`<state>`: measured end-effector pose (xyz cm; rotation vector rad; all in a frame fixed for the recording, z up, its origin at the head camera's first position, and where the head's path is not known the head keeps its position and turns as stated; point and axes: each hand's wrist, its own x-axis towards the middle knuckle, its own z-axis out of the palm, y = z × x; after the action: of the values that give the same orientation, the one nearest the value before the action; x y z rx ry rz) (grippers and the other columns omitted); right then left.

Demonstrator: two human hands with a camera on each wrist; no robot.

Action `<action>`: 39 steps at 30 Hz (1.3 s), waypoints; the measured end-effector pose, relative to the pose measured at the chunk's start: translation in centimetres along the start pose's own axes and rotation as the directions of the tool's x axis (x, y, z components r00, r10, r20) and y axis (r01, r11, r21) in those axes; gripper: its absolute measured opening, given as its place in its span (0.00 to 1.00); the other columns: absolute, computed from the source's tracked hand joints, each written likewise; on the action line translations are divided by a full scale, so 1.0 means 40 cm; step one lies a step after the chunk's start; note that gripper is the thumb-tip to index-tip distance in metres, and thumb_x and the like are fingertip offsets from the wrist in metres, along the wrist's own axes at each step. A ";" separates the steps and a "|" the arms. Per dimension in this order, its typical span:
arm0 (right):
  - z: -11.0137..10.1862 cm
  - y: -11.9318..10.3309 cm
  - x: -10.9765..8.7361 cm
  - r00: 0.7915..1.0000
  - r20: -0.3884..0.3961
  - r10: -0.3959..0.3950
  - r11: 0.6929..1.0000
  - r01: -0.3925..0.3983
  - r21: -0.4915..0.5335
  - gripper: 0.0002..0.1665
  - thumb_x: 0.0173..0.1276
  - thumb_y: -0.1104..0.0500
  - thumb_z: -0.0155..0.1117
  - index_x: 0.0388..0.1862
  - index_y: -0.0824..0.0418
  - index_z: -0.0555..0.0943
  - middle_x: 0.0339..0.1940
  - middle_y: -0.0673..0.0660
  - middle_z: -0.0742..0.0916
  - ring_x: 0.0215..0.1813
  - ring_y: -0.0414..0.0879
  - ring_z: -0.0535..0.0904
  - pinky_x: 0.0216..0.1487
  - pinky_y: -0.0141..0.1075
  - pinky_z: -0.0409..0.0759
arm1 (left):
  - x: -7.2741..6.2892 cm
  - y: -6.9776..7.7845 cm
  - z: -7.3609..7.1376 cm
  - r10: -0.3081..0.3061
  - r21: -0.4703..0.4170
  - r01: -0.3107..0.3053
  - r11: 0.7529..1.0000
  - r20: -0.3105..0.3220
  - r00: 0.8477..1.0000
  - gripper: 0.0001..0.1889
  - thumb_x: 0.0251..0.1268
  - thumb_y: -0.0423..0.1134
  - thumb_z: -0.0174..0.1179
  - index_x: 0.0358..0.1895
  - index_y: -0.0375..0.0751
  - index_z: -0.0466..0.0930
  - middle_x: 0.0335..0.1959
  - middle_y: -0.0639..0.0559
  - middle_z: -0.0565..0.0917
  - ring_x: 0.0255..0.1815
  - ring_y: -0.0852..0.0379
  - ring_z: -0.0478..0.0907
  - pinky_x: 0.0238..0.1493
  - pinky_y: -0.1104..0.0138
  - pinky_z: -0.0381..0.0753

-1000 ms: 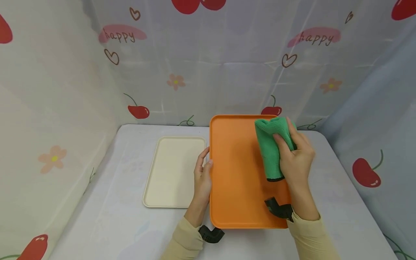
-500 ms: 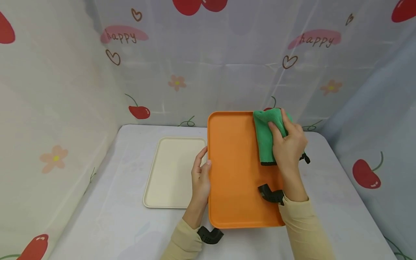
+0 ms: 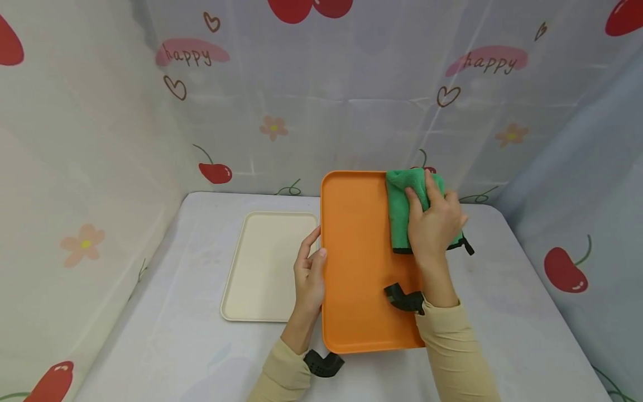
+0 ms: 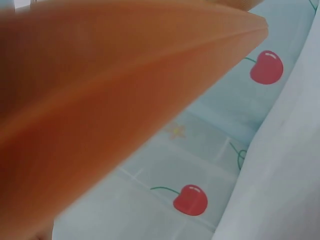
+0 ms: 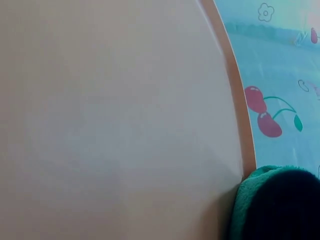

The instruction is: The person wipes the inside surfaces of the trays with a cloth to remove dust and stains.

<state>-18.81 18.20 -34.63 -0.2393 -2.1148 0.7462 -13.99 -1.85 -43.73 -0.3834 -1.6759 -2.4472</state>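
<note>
An orange rectangular tray (image 3: pixel 356 268) is held up in the head view, its inner face toward me. My left hand (image 3: pixel 308 279) grips its left edge, thumb at the rim and the other fingers partly hidden behind. With thumb and fingers, my right hand (image 3: pixel 433 229) holds a folded green cloth (image 3: pixel 399 218) with black edging against the tray's upper right part. The cloth covers that corner, and my right forearm hides much of the right edge. Close up, the tray's side (image 4: pixel 100 100) fills much of the left wrist view; the cloth (image 5: pixel 242 205) meets the rim in the right wrist view.
A cream rectangular tray (image 3: pixel 271 268) lies on the white-covered table (image 3: pixel 166 335), left of the orange one and partly behind my left hand. Printed curtains (image 3: pixel 346 123) with cherries and flowers stand behind the table and on both sides.
My right hand has moved left and up with the cloth, which stays over the tray's upper right part. The orange tray's top edge sits slightly higher. My left hand keeps its grip.
</note>
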 end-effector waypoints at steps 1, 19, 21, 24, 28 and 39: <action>0.003 -0.002 -0.002 1.000 -0.001 -0.001 1.000 0.001 -0.003 0.30 0.66 0.46 0.65 0.65 0.54 0.77 0.34 0.71 0.78 0.31 0.61 0.67 0.37 0.44 0.49 | 0.000 0.000 0.000 0.002 0.000 -0.002 1.000 0.000 1.000 0.22 0.77 0.39 0.43 0.71 0.47 0.64 0.32 0.55 0.87 0.30 0.57 0.86 0.30 0.66 0.86; 0.045 -0.076 -0.051 0.998 0.058 -0.030 0.998 0.026 0.065 0.29 0.65 0.46 0.66 0.63 0.55 0.79 0.33 0.68 0.79 0.31 0.59 0.69 0.36 0.46 0.56 | -0.001 -0.014 0.012 0.002 -0.004 -0.002 1.000 -0.004 1.000 0.22 0.77 0.39 0.44 0.71 0.46 0.64 0.40 0.49 0.87 0.39 0.57 0.85 0.40 0.65 0.87; 0.051 -0.087 -0.059 0.998 0.057 -0.037 0.997 0.033 0.071 0.29 0.65 0.47 0.67 0.63 0.56 0.80 0.33 0.68 0.80 0.31 0.59 0.70 0.36 0.47 0.57 | 0.000 -0.015 0.013 0.006 -0.007 -0.006 1.000 -0.006 1.000 0.22 0.77 0.38 0.44 0.71 0.45 0.64 0.39 0.53 0.87 0.40 0.57 0.85 0.41 0.66 0.86; 0.061 -0.103 -0.070 0.997 0.049 -0.066 0.995 0.062 0.073 0.28 0.64 0.47 0.67 0.62 0.56 0.80 0.33 0.68 0.80 0.32 0.59 0.71 0.35 0.49 0.59 | -0.001 -0.017 0.015 0.013 -0.013 -0.013 1.000 -0.009 1.000 0.22 0.77 0.37 0.44 0.71 0.44 0.65 0.38 0.54 0.87 0.40 0.58 0.85 0.42 0.66 0.86; 0.070 -0.124 -0.083 0.992 0.038 -0.124 0.990 0.120 0.077 0.28 0.63 0.48 0.69 0.61 0.57 0.81 0.33 0.68 0.81 0.31 0.59 0.71 0.34 0.48 0.57 | -0.001 -0.020 0.018 0.029 -0.009 -0.029 1.000 -0.007 1.000 0.22 0.76 0.36 0.44 0.70 0.42 0.65 0.36 0.53 0.87 0.41 0.59 0.85 0.44 0.66 0.86; 0.080 -0.156 -0.110 0.974 0.065 -0.215 0.974 0.209 0.085 0.28 0.63 0.47 0.68 0.61 0.54 0.81 0.33 0.66 0.82 0.34 0.58 0.75 0.31 0.49 0.60 | 0.000 -0.021 0.023 0.061 0.037 -0.060 0.998 -0.018 0.998 0.23 0.75 0.34 0.44 0.70 0.40 0.65 0.27 0.62 0.85 0.36 0.65 0.81 0.41 0.74 0.82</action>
<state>-18.03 10.01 -35.35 0.0571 -2.1341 0.7168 -14.08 -0.67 -44.17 -0.3993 -1.6736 -2.3668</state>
